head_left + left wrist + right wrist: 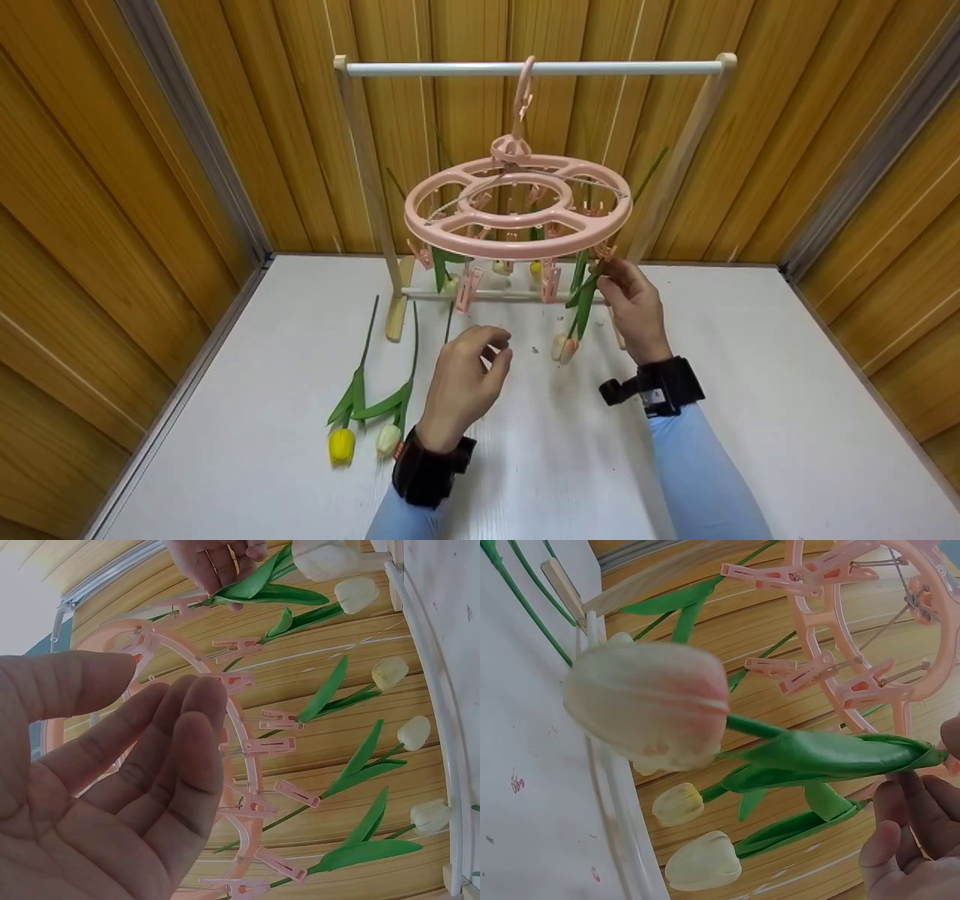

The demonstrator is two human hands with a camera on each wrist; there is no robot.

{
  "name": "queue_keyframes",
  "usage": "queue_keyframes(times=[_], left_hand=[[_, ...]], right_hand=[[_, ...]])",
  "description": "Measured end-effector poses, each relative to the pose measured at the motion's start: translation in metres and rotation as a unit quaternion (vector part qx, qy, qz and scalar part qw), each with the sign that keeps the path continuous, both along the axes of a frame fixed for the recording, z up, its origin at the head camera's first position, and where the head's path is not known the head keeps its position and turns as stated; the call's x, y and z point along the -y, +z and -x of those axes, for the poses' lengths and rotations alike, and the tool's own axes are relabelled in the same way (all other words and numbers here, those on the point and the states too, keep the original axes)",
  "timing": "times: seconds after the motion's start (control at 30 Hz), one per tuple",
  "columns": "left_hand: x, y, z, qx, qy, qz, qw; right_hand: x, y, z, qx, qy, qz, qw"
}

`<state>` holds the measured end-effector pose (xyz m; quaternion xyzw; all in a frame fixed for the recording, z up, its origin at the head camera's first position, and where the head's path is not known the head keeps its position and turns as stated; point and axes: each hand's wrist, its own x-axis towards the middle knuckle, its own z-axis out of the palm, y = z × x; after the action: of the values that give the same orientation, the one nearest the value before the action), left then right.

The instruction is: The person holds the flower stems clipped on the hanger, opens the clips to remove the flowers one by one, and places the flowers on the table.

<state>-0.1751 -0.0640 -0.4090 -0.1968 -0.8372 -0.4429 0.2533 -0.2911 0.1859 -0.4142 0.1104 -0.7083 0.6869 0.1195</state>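
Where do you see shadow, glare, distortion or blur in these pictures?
Head view: soft shadows on the white tabletop; left wrist view: washed-out glare in the upper-left corner, the lower white rod bowed, likely by the lens; right wrist view: dull contrast, nearest tulip slightly soft.

Clip hanger (517, 246) on rail (622, 68) above table (750, 420)

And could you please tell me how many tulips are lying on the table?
3: the yellow tulip leftmost, the white tulip to its right, and a third tulip further right, mostly hidden behind the left hand, only its stem clearly showing. More may be hidden.
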Motion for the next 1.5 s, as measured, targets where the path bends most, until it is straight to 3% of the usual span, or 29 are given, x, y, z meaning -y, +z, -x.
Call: queue_keyframes(times=[0.27, 0.53, 0.73, 1.2, 1.5], left_hand=[[0.0, 0.0, -0.001, 0.0, -0.002, -0.001, 1.0], [-0.001, 0.001, -0.002, 0.008, -0.008, -0.003, 0.9999], [-0.003, 0.0, -0.002, -0.003, -0.008, -0.003, 1.0], [-0.011, -0.002, -0.001, -0.009, 0.005, 0.006, 0.9999], [-0.021, -0.006, -0.001, -0.011, -0.007, 0.002, 0.9999]], right_hand=[[0.0, 0.0, -0.006, 0.018, 0.002, 0.005, 1.0], [0.001, 0.0, -0.012, 0.022, -0.011, -0.032, 0.999], [0.005, 0.002, -0.018, 0.001, -0.016, -0.056, 0.998], [0.015, 0.0, -0.034, -0.044, 0.004, -0.056, 0.997], [0.021, -0.003, -0.046, -0.074, 0.044, -0.038, 0.996]])
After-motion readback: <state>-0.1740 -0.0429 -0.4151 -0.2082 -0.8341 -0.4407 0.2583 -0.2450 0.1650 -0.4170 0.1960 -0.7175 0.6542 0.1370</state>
